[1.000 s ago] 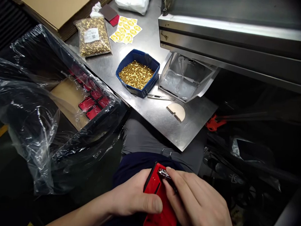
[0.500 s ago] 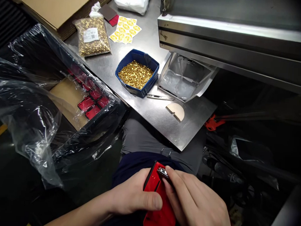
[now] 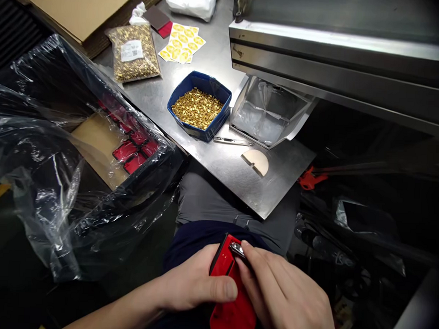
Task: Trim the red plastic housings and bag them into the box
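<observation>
Low in front of my body, my left hand (image 3: 204, 286) is closed round a red plastic part (image 3: 232, 313) with a black edge, its thumb lying across the red face. My right hand (image 3: 287, 294) grips a small shiny metal clipper (image 3: 237, 249), which looks like a nail clipper, between thumb and fingers. The clipper's end is at the upper end of the red part, by its edge. My right fingers hide the rest of the clipper and some of the red part. Whether its jaws are closed on the plastic, I cannot tell.
On the metal table (image 3: 261, 197) are a blue bin (image 3: 199, 132) of small brass pieces, a pen (image 3: 233, 141), a pale half-round piece (image 3: 255, 162), a bag of brass pieces (image 3: 136, 68) and yellow stickers (image 3: 182, 42). A plastic-lined box (image 3: 97, 146) holds red parts at left.
Both hands keep their grip in nearly the same place. The clipper has shifted very slightly at the upper end of the red part.
</observation>
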A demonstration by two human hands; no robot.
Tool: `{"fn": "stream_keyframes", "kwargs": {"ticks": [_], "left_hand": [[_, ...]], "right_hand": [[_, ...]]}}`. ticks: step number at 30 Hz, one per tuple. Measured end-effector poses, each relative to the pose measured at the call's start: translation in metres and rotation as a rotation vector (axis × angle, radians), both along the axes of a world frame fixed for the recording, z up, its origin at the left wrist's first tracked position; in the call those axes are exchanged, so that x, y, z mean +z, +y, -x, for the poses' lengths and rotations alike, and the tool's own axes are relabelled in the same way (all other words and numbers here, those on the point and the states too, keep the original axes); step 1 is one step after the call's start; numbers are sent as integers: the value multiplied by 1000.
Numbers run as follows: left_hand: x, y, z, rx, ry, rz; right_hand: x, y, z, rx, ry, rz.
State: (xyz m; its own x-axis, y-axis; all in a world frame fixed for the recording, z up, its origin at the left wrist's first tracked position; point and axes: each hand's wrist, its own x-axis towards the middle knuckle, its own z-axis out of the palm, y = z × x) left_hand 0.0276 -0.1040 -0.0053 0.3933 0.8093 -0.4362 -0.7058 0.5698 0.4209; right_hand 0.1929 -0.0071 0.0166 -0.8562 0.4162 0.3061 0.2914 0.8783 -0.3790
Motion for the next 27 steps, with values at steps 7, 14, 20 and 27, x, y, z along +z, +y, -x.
{"fn": "stream_keyframes", "kwargs": {"ticks": [7, 14, 20, 27], "left_hand": [[3, 1, 1, 0, -1, 8], [6, 3, 1, 2, 9, -13], [5, 2, 2, -1, -14, -4], [-2, -4, -2, 79, -36, 24]], "right_hand": [[2, -1, -1, 0, 21, -29], [2, -4, 0, 8, 12, -18], [1, 0, -4, -6, 85, 110], [15, 3, -24, -446, -35, 635]]}}
